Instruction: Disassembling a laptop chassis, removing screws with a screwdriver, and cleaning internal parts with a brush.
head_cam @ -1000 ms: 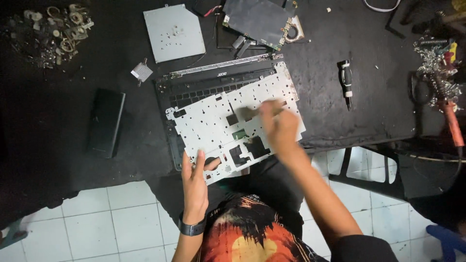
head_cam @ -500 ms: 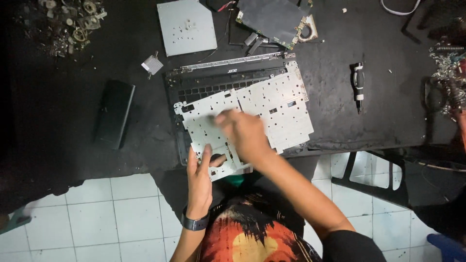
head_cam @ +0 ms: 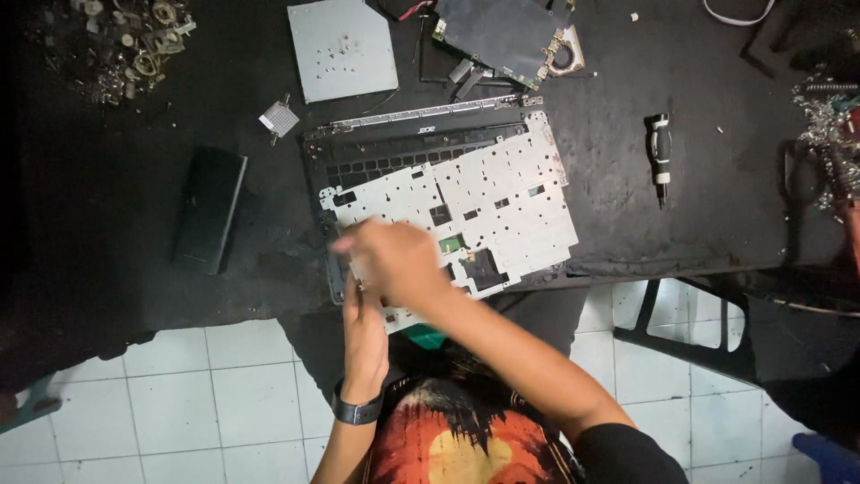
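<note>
A black laptop base point(head_cam: 403, 148) lies on the dark table with a white perforated metal plate point(head_cam: 502, 193) lying tilted over its keyboard side. My right hand point(head_cam: 394, 260) is blurred over the plate's near left part, fingers curled; whether it grips anything cannot be told. My left hand point(head_cam: 363, 327), a dark watch on its wrist, reaches up from below and touches the plate's near left edge, partly hidden under the right hand.
A black screwdriver point(head_cam: 660, 152) lies right of the laptop. A grey square plate point(head_cam: 342, 47) and a circuit board point(head_cam: 502, 31) lie at the back, a black slab point(head_cam: 210, 208) at the left, scrap parts point(head_cam: 116, 40) far left, a stool point(head_cam: 690, 327) at the right.
My right hand has moved leftward across the white plate, from its middle right to its near left corner. The left hand stays at the near edge. The view has shifted slightly.
</note>
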